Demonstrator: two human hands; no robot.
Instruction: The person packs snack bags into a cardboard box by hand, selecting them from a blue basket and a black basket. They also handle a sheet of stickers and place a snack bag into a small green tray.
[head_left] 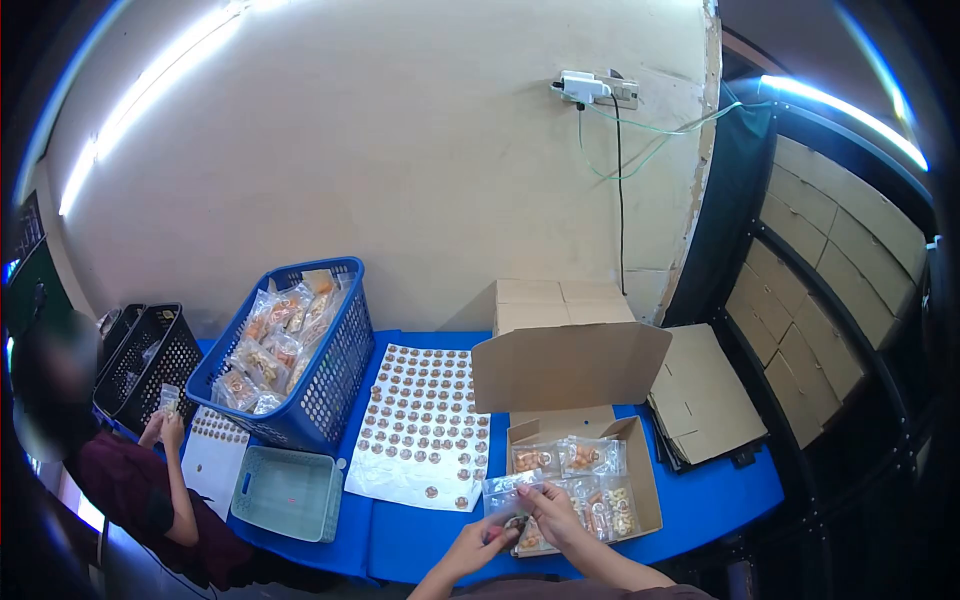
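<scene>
A clear plastic zip bag point(508, 484) is held up at the near left corner of an open cardboard box point(648, 490). My right hand point(556, 518) pinches the bag's upper edge. Curled at its lower part is my left hand point(478, 549), where something dark shows; I cannot make out its contents. Inside the box lie several clear packets point(592, 456) of orange-brown and pale snack pieces. Left of the box is a white sheet of round brown stickers point(425, 420), with bare patches along its lower part.
A blue basket point(345, 395) full of filled packets stands left on the blue-covered table point(410, 545), near a pale green tray point(288, 535). Flattened cartons point(705, 390) lie at right. A co-worker point(130, 490) at far left holds a small packet beside black crates point(160, 365).
</scene>
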